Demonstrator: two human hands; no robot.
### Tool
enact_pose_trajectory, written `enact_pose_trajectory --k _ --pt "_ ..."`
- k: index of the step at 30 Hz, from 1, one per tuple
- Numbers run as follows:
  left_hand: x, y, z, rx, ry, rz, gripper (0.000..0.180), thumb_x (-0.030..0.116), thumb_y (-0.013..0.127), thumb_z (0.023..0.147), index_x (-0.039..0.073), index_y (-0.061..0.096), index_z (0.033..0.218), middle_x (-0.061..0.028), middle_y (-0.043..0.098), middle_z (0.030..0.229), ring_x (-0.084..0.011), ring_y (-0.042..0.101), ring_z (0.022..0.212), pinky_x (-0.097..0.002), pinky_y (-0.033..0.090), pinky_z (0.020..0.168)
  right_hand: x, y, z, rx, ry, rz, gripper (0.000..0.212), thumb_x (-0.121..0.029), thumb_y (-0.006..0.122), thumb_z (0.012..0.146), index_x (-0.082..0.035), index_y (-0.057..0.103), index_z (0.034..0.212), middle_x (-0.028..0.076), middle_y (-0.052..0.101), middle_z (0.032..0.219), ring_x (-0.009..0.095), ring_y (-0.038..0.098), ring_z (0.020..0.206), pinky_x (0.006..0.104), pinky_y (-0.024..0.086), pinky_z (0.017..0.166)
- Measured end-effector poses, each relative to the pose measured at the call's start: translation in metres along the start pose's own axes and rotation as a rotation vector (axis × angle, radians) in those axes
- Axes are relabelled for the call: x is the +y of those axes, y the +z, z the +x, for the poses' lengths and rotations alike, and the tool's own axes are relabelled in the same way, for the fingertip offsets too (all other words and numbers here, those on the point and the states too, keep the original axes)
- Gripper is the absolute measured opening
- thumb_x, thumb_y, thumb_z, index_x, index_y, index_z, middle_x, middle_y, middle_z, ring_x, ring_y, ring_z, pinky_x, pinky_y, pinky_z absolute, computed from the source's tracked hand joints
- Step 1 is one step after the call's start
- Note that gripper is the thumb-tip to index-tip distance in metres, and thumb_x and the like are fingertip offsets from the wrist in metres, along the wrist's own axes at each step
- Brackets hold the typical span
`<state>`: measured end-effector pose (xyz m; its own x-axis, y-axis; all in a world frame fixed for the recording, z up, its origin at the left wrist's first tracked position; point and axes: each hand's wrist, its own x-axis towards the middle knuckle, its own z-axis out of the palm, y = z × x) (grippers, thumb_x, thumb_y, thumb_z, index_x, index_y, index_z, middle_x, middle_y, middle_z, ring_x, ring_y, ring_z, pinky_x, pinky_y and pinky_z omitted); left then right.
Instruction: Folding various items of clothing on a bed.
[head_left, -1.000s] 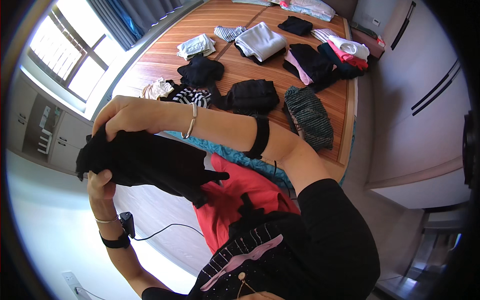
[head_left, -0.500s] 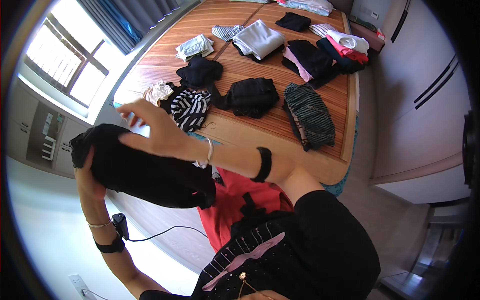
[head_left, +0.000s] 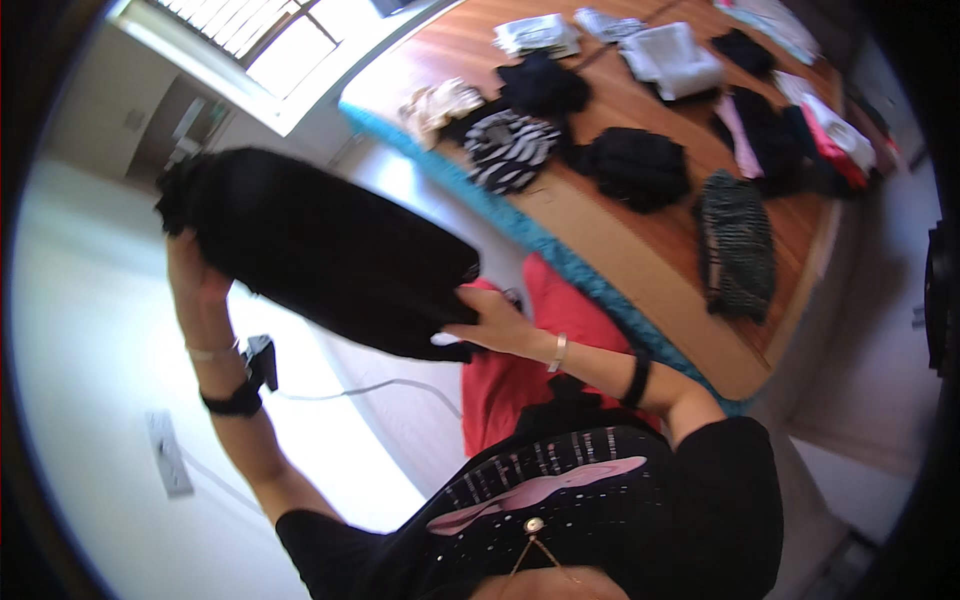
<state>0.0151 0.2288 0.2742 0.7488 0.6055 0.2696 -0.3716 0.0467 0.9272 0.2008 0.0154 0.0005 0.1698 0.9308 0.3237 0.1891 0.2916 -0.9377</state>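
A folded black garment (head_left: 310, 250) hangs in the air on the left, in front of my body; its exact kind is unclear. My left hand (head_left: 200, 268) holds its left end from below, the fingers partly hidden by dark cloth. At the opposite, lower right end, my right hand (head_left: 500, 325) grips the edge with thumb and fingers. A bit of something white (head_left: 445, 340) shows beside those fingers. Each wrist wears a bracelet and a black strap, and a small black device (head_left: 260, 362) with a cable sits on my left forearm.
Beyond my hands stands a bed with a wooden-slat mat (head_left: 650, 270) and a turquoise edge (head_left: 560, 255). On it lie a black-and-white striped garment (head_left: 508, 150), a black pile (head_left: 635, 168), a dark green patterned garment (head_left: 738, 245) and several other clothes. A wall socket (head_left: 168, 452) is at left.
My right hand has come down from above the garment's left part to its right end and taken hold there. The garment is tilted more, and my view has turned left.
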Motion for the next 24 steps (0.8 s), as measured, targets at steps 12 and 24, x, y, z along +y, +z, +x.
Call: enact_pose_trajectory --k 12,24 --pt "0.044 0.019 -0.029 -0.357 0.205 0.213 0.035 0.03 0.067 0.083 0.013 0.042 0.099 -0.0035 0.058 0.088 -0.0137 0.055 0.087 -0.03 0.048 0.074 0.051 0.017 -0.061 0.004 -0.016 -0.098 0.026 -0.009 0.073 0.068 0.0 0.062 0.089 0.018 0.055 0.103 0.034 0.054 0.097 0.0379 0.046 0.081" --pt "0.026 0.033 0.002 -0.781 0.289 0.096 0.039 0.03 0.072 0.077 0.012 0.046 0.101 -0.0086 0.064 0.099 -0.0196 0.063 0.095 -0.0335 0.052 0.083 0.064 -0.029 -0.008 -0.14 -0.335 -0.18 0.02 -0.006 0.074 0.065 -0.003 0.065 0.083 0.015 0.045 0.134 0.032 0.038 0.127 0.0432 0.029 0.104"
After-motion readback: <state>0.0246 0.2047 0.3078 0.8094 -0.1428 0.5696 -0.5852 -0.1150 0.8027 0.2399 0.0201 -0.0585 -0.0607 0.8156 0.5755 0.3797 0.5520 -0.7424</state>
